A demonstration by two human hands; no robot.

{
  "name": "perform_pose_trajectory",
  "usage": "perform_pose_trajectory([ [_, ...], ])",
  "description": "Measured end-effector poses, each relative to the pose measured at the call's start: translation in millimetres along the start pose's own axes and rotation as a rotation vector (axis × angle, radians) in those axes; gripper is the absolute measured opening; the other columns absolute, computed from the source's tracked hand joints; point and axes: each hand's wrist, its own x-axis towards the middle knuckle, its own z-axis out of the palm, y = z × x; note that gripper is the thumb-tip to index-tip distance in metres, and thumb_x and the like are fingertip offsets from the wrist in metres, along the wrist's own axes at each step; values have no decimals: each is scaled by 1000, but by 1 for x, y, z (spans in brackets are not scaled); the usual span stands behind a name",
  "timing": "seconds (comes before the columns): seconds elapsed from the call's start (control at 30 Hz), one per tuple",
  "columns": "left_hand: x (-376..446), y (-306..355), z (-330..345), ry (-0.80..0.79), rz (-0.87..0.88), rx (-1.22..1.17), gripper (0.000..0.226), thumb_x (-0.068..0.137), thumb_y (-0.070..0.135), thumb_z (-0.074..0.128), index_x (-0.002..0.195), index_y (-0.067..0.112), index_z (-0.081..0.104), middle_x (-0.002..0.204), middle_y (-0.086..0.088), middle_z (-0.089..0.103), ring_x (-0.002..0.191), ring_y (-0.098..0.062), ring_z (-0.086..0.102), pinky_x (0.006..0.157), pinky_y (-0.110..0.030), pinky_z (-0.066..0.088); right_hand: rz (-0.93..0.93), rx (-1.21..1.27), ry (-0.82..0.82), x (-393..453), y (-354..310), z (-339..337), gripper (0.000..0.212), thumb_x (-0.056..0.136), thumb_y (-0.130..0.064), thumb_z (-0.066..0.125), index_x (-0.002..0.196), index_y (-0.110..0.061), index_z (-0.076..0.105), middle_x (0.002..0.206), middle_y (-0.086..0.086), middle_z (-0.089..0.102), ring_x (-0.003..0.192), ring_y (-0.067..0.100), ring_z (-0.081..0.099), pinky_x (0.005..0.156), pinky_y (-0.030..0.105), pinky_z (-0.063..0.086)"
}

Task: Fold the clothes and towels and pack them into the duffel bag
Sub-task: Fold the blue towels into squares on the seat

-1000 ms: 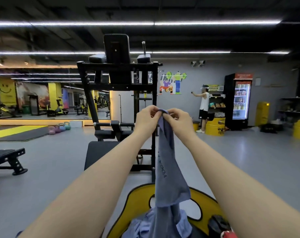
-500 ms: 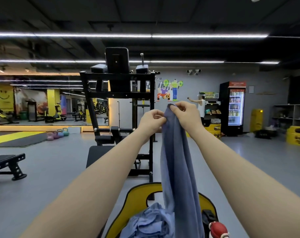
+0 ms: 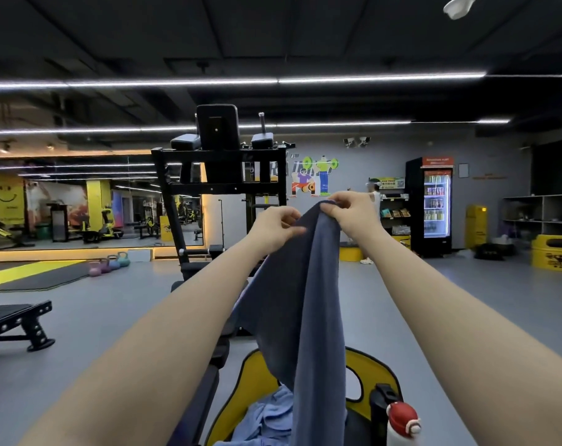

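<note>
A long grey-blue towel (image 3: 308, 304) hangs from both my raised hands in front of me. My left hand (image 3: 274, 228) pinches its top edge on the left, and my right hand (image 3: 353, 212) pinches the top edge a little higher on the right. The cloth spreads between them and drops down to a yellow seat (image 3: 250, 378). A crumpled light blue garment (image 3: 266, 416) lies on that seat below the towel. The duffel bag is not in view.
A white bottle with a red cap (image 3: 401, 423) stands at the lower right beside a black object. A black exercise machine (image 3: 221, 178) rises straight ahead, a black bench (image 3: 15, 323) stands at left, and a person (image 3: 374, 201) is by the far wall near a drinks fridge (image 3: 432, 204).
My hands have drawn apart along the towel's top edge, so the cloth has spread wider. The view has tilted upward.
</note>
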Motion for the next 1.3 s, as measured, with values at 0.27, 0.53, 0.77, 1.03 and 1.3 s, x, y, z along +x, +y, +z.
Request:
perform_pose_trajectory([
  [0.27,-29,-35,-23,-40,-153,245,17,89,7,60,104,9,68,107,-10,66,95,-21,57,79,-27,44,-12,-46,99,-9,-5,-12,16,92,-12,60,104,-9,71,95,2,63,93,13,53,69,16,39],
  [0.53,-42,-48,-39,192,-220,193,25,93,0,50,106,9,69,107,-8,65,93,-17,51,77,-27,39,30,-79,225,-25,-4,-20,23,95,-14,56,113,-5,68,109,9,66,93,13,49,82,22,38],
  [0.77,-47,-53,-55,362,-214,175,19,91,2,57,103,6,71,105,-14,68,104,-26,58,82,-23,38,57,-86,336,-31,10,-41,19,94,-14,59,107,-7,71,98,6,66,89,13,50,61,10,32],
  [1.03,-55,-47,-55,463,-123,123,19,93,6,55,105,3,69,106,-15,67,102,-26,58,84,-25,38,116,-89,365,-39,24,-60,21,93,-19,61,109,-10,71,113,10,66,107,23,58,79,18,37],
  [1.3,-56,-19,-57,604,-39,-26,14,93,11,56,100,7,68,94,-5,65,88,-15,57,78,-20,39,101,-100,427,-53,18,-80,23,95,-18,57,111,-7,69,100,1,63,93,14,52,72,15,38],
])
